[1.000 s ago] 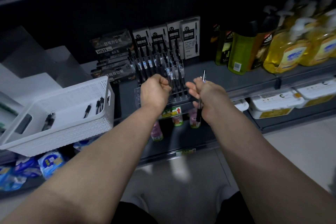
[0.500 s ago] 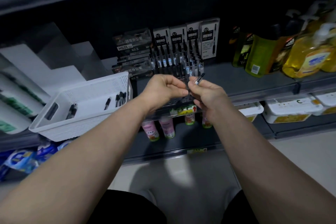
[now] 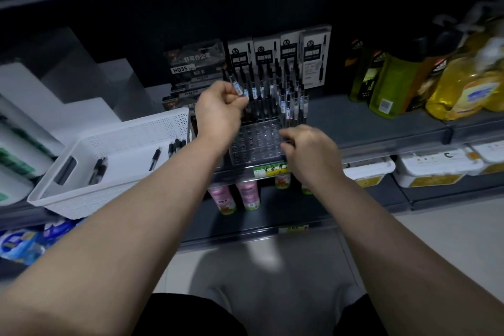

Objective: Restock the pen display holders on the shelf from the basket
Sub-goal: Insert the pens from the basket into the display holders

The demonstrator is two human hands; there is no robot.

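A clear acrylic pen holder stands at the front of the dark shelf. Its back rows are full of upright black pens; its front rows show bare holes. My left hand pinches one pen by its labelled barrel, tilted above the holder's left rear. My right hand sits at the holder's front right corner with its fingers curled down against it; what is under them is hidden. The white perforated basket lies to the left on the shelf, with several loose pens inside.
Boxed pen packs and dark cartons stand behind the holder. Yellow and green bottles fill the shelf's right side. White tubs and pink bottles sit on the lower shelf, and blue packs lie at the lower left.
The pen passed from my right hand to my left, which lifted it toward the holder's back left. My right hand dropped to the holder's front right corner.
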